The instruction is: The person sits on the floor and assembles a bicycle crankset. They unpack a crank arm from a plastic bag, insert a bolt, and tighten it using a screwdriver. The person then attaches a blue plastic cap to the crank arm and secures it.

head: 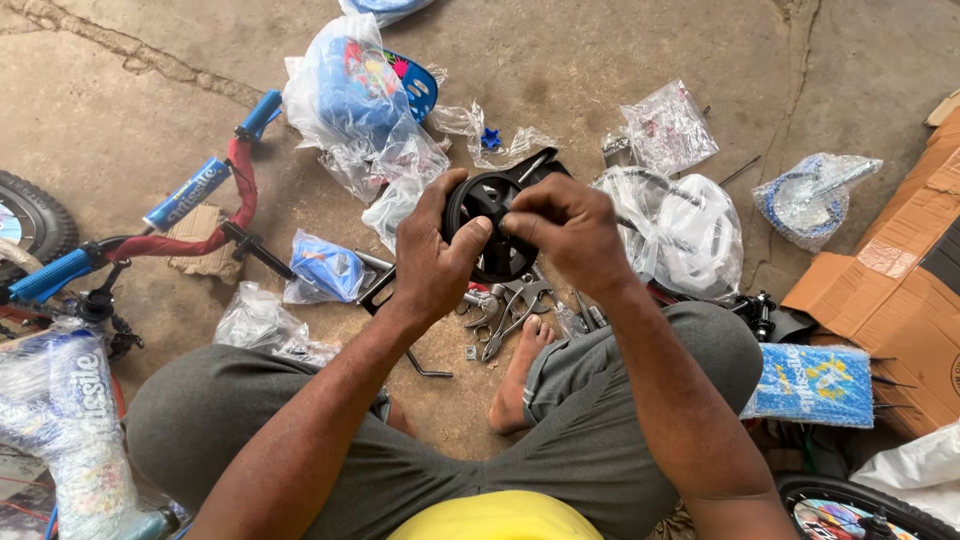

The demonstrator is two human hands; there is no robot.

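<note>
Left hand: I clasp the small black wheel, steadying it.
Right hand: pinches its hub.
Wrenches: six o'clock, within reach.

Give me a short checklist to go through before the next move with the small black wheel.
1. Left hand grips the wheel: ok.
2. Right hand fingers at the hub: ok.
3. Wheel lifted off the floor: ok.
4. Spanners lie within reach by the foot: ok.
5. Hub part seated: cannot tell, fingers hide it.
6. Small nut loose on floor: not ok.
</note>
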